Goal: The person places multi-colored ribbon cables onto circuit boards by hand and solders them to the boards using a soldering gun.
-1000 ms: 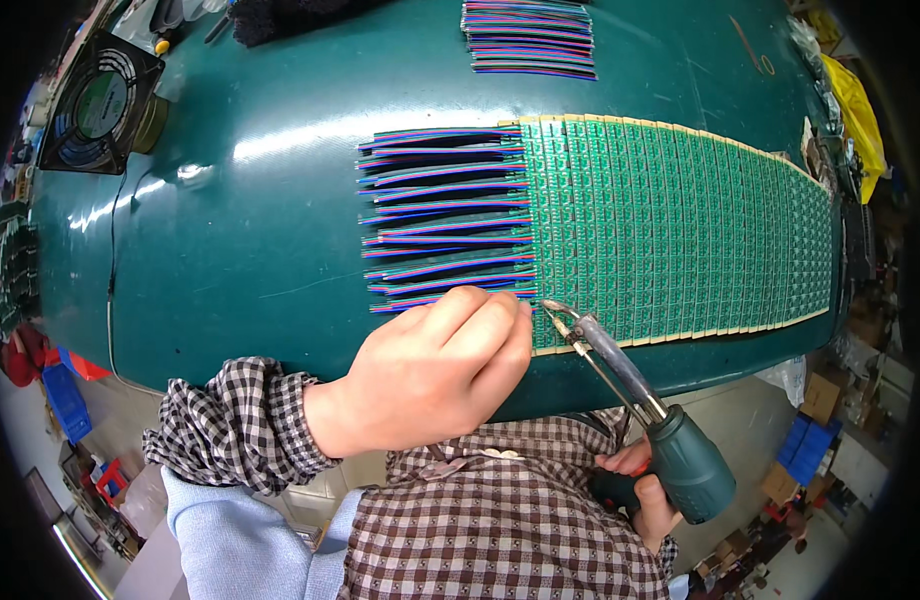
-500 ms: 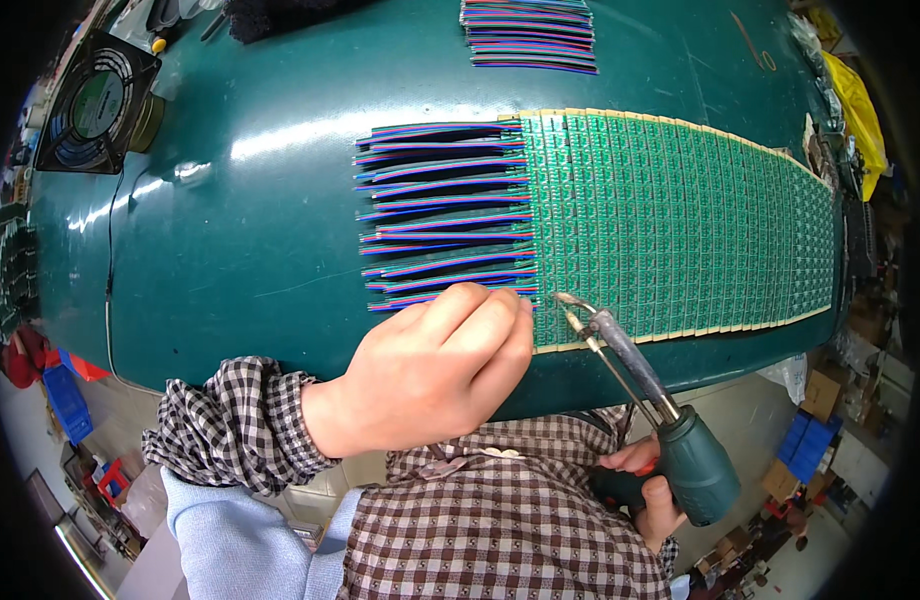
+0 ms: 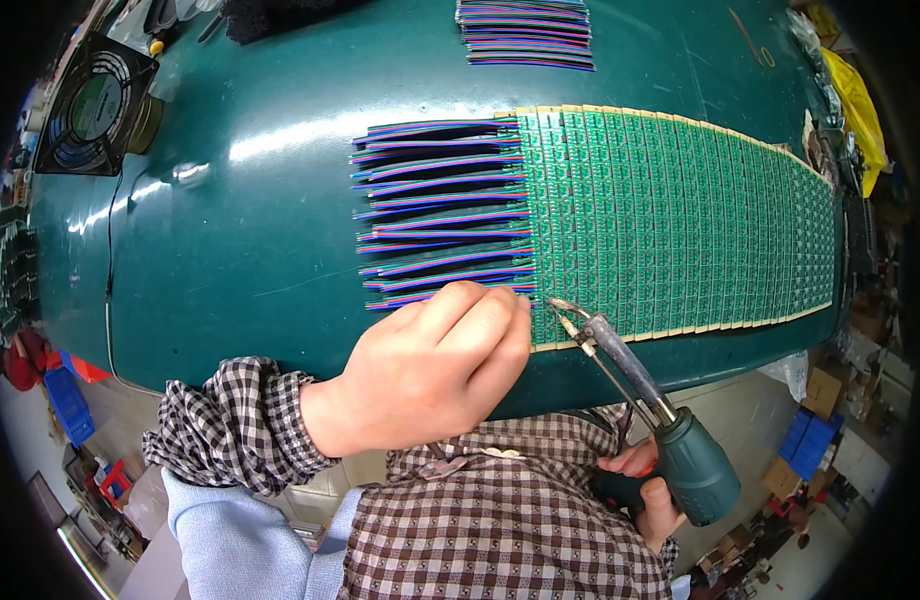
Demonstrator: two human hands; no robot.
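My left hand [image 3: 430, 365] is closed in a pinch at the near left edge of the green circuit boards [image 3: 670, 220], over the end of the nearest ribbon wires [image 3: 410, 299]. Its fingertips hide exactly what they grip. More red, blue and black ribbon wires [image 3: 440, 205] lie in rows, their right ends along the boards' left edge. Wrapped round the handle of a green soldering gun [image 3: 695, 465], my right hand [image 3: 655, 500] is partly hidden behind it. The gun's bent metal tip, with a thin feed tube beside it, points at the boards just right of my left fingertips.
A bundle of similar wires [image 3: 525, 35] lies at the far side of the green table [image 3: 230, 240]. At the far left stands a black fan [image 3: 95, 105] with its cord running down the table. A yellow bag [image 3: 855, 120] is at the right edge.
The soldering gun's tip has shifted slightly left and nearer to me, closer to my left fingertips. My left hand has barely moved and keeps its pinch.
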